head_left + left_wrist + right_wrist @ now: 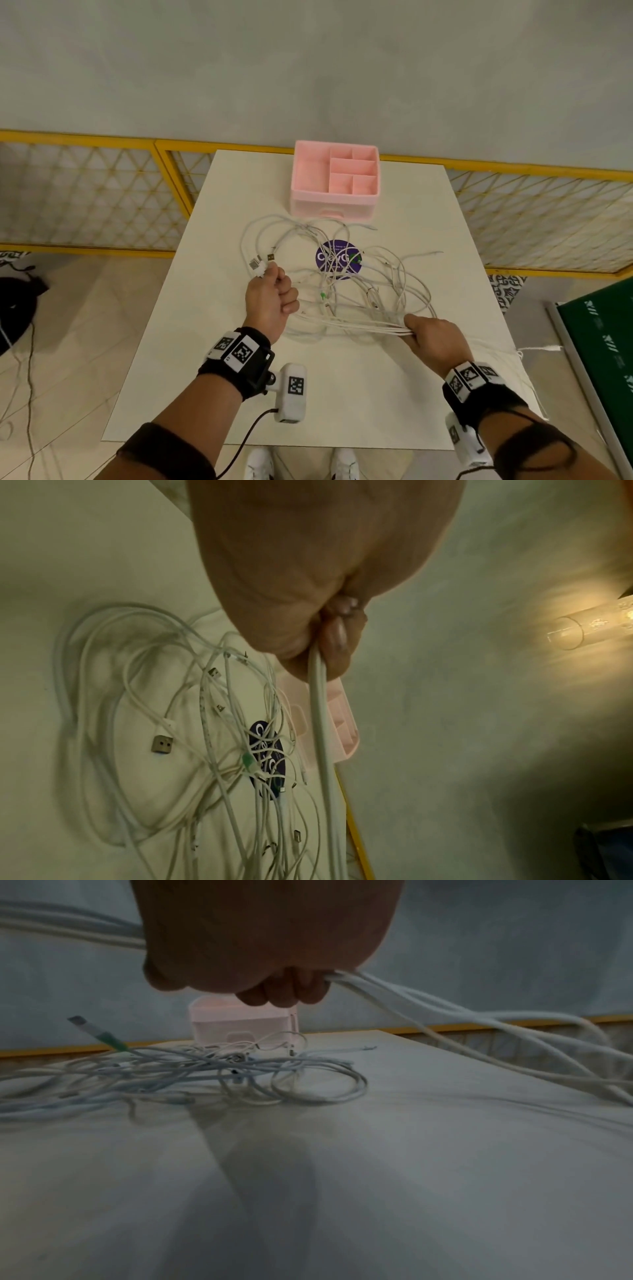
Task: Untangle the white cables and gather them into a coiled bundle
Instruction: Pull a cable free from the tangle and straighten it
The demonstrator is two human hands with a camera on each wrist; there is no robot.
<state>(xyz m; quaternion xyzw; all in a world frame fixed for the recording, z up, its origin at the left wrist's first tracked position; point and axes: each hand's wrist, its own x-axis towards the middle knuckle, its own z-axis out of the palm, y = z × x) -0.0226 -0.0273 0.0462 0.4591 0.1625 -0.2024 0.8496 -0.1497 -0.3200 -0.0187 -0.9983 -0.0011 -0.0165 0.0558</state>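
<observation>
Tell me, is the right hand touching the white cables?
Touching. The right wrist view shows the right hand curled round several white cables.

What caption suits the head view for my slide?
Both hands, left hand and right hand, grip white cables tangled on a table.

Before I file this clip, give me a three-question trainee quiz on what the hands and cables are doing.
1. True or false: the pink organizer has cables in its compartments.
2. Which hand holds cable ends with USB plugs sticking out past the fingers? A) left hand B) right hand
3. Fill in: the white cables partly cover a round ______ sticker on the table.

Key: 1 false, the compartments look empty; 2 A; 3 purple.
</observation>
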